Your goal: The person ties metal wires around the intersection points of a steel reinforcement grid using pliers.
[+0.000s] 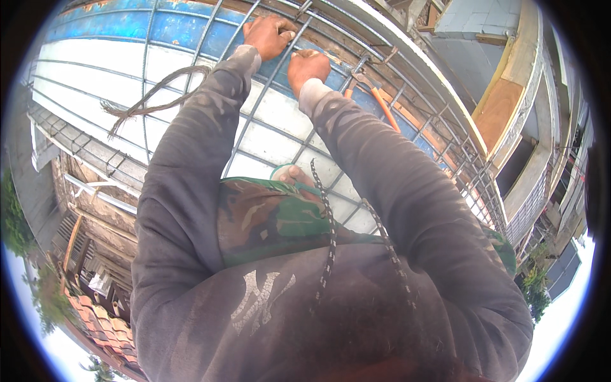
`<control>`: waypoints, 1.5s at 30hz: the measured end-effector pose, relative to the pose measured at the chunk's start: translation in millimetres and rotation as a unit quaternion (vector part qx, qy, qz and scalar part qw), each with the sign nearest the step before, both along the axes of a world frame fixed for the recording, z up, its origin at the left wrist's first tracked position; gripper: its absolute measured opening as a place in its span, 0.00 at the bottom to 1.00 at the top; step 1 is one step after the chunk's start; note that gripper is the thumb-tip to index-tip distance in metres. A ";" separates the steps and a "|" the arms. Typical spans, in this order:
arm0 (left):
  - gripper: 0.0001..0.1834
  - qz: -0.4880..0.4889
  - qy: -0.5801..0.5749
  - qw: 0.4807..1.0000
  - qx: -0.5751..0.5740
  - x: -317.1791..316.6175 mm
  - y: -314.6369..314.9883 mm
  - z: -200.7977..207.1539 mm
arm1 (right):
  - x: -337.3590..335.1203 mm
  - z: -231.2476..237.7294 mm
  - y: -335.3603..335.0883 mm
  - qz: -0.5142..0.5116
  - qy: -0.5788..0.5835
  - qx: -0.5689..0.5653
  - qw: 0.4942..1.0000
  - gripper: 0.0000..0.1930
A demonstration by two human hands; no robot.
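Both my hands work at a grid of steel rebar [146, 60] spread over white panels [102, 57] and a blue sheet [175, 30]. My left hand [269, 36] is closed, thumb and fingers pressed together beside a bar; what they pinch is too small to make out. Just right of it and a little nearer, my right hand [309, 70] makes a fist, and its contents are hidden. Pincers with orange handles [384, 109] rest on the bars to the right of my right hand. A looped bundle of thin dark tie wire [156, 95] lies across the grid on the left.
Wooden formwork boards [503, 111] stand along the right side. My sandalled foot [291, 174] is on the white panels below my hands. At the lower left, beyond the grid's edge, a tiled roof [105, 325] lies lower down.
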State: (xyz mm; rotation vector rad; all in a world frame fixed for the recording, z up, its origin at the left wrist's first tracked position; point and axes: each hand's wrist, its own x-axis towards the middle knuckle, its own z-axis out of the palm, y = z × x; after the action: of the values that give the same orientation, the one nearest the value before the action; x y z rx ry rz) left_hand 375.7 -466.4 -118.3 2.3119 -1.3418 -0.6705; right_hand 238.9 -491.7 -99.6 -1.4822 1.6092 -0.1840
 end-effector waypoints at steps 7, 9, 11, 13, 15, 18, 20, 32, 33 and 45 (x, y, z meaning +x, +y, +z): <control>0.13 0.042 -0.020 0.992 -0.120 -26.9 9.7 -6.6 | -2.6 -78.6 -18.4 0.049 -0.037 0.086 0.994 0.07; 0.11 0.073 0.000 0.982 -0.176 -36.2 10.2 -2.5 | -7.5 -89.4 -29.9 0.174 -0.014 0.098 0.980 0.07; 0.11 0.068 0.017 0.978 -0.197 -42.8 12.8 -2.6 | -9.1 -84.2 -34.1 0.239 -0.001 0.106 0.965 0.08; 0.12 0.093 0.028 0.972 -0.214 -40.3 35.3 -18.6 | 15.1 -1.0 -21.3 -0.302 -0.218 0.351 0.859 0.04; 0.16 0.105 0.063 0.959 -0.256 -47.5 34.5 -20.5 | 12.6 11.0 -24.9 -0.282 -0.224 0.349 0.865 0.06; 0.22 0.090 0.068 0.959 -0.258 -49.3 30.7 -18.8 | 6.9 6.8 -34.6 -0.199 -0.190 0.316 0.908 0.08; 0.24 0.067 0.059 0.963 -0.254 -46.1 34.6 -15.7 | 5.1 5.2 -40.2 -0.128 -0.148 0.280 0.940 0.08; 0.26 0.138 0.105 0.943 -0.285 -51.8 37.6 -15.9 | -9.7 22.4 -53.6 0.300 -0.025 -0.043 0.953 0.11; 0.26 0.149 0.109 0.938 -0.294 -53.7 37.4 -15.9 | -14.6 18.3 -55.7 0.305 -0.097 -0.020 0.947 0.09; 0.24 0.138 0.127 0.928 -0.321 -46.7 41.7 -19.4 | -20.0 5.5 -57.7 0.314 -0.203 -0.017 0.927 0.21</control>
State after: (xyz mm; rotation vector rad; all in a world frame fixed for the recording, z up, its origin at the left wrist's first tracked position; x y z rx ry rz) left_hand 328.9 -424.7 -137.7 1.7583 -0.9103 -0.3477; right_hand 218.9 -549.4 -94.1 -1.7720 0.7577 -0.1392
